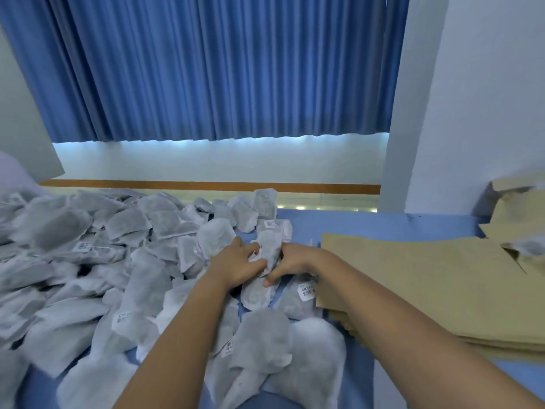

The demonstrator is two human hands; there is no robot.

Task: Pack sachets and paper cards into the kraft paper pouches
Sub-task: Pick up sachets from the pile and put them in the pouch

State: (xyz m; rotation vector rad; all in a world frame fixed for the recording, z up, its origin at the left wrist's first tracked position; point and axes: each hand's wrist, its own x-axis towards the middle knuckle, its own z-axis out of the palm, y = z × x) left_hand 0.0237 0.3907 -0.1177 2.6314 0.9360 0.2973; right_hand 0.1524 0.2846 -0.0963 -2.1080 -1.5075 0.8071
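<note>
A big heap of white sachets (88, 261) with grey filling covers the left and middle of the blue table (368, 222). At the heap's right edge my left hand (236, 264) and my right hand (292, 262) both grip a small upright bundle of sachets (269, 249) between them, fingers curled round it. A flat stack of kraft paper pouches (427, 290) lies just right of my right hand. I see no paper cards.
More kraft pouches (519, 211) are piled at the far right, one with a sachet poking out of its mouth (528, 249). A white pillar and wall stand behind them. Blue curtains hang beyond the table's far edge.
</note>
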